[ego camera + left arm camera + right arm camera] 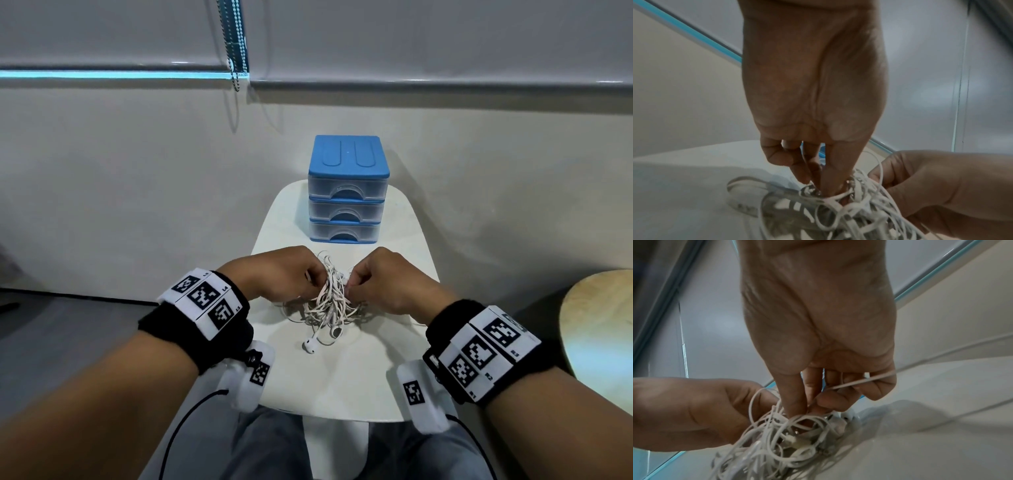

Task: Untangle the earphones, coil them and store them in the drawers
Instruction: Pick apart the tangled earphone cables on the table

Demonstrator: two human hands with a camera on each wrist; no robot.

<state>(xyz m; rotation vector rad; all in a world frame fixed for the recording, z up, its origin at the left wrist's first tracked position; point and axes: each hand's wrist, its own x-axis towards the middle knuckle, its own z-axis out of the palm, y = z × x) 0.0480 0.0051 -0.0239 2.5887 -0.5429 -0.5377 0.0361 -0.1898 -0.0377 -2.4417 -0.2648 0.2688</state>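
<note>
Left hand [274, 270], right hand [387, 277] pinching tangled earphones [330, 301] before drawers [347, 205]

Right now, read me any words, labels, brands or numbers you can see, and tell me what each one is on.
No legible words or brands.
Left wristband: square black-and-white coded markers; tiny characters beside them, too small to read.
Right wristband: the same, tiny characters unreadable.
Drawers: no label visible.
Earphones: no print visible.
</note>
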